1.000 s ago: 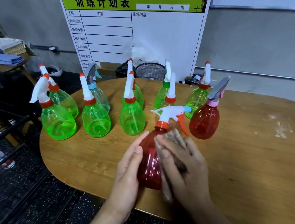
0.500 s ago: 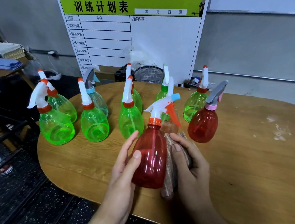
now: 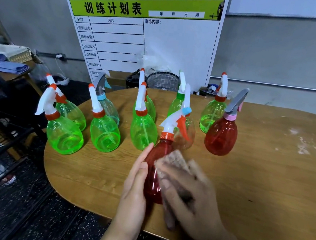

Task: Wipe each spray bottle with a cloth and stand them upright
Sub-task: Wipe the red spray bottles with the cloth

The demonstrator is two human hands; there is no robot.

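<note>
A red spray bottle (image 3: 154, 168) with a white and orange trigger head is held upright over the near edge of the wooden table (image 3: 262, 175). My left hand (image 3: 135, 192) grips its left side. My right hand (image 3: 191, 196), blurred by motion, presses a brownish cloth (image 3: 175, 159) against the bottle's right face. Behind stand several green spray bottles (image 3: 105, 132) upright in rows, a pale clear one (image 3: 187, 133) just behind the held bottle, and a second red bottle (image 3: 221, 138) with a grey trigger at the right.
A whiteboard with a green header (image 3: 145, 35) leans on the wall behind the table. A dark shelf rack (image 3: 2, 92) with folded blue cloths stands at the left. The table's right half shows pale scuff marks (image 3: 303, 140).
My right hand has swept the cloth from beside the bottle up across its front face. The bottle stays upright in my left hand, its trigger head turned slightly.
</note>
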